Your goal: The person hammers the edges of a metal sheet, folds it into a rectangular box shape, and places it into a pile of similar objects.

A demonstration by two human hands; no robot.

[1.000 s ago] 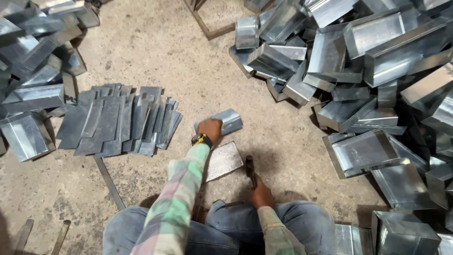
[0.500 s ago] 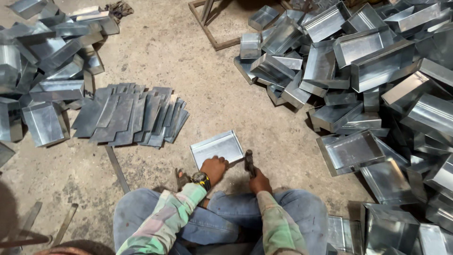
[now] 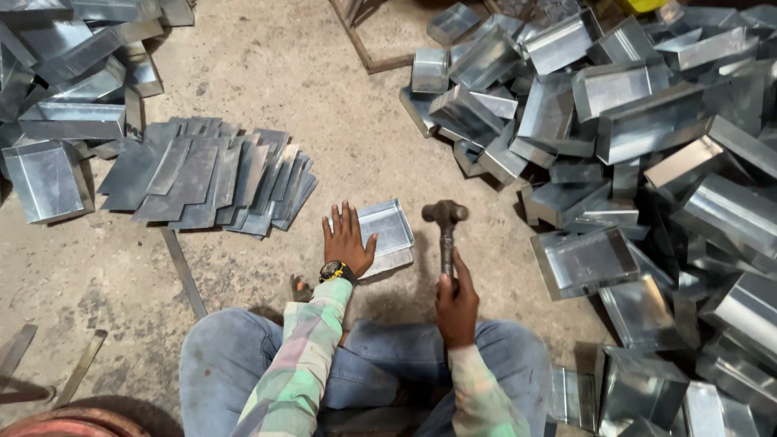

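I note the tray [image 3: 387,231], a shallow folded sheet-metal piece, lying flat on the concrete floor [image 3: 267,73] directly in front of my knees. Its long axis runs from lower left to upper right, slightly tilted. My left hand [image 3: 346,241] rests on the tray's left end, fingers spread and palm down, pressing it to the floor; it is the hand in contact with the piece. My right hand [image 3: 456,301] is just to the right of the tray and a little nearer my body, wrapped shut around the handle of a hammer [image 3: 444,231]. The hammer stands upright, its head raised just off the tray's right edge, apart from the metal. So the tray lies left of and slightly ahead of the hammer head, pinned from the far side.

Further out: a fanned stack of flat sheets [image 3: 210,174] lies to the left, well apart, and a large heap of finished trays [image 3: 631,137] fills the right side
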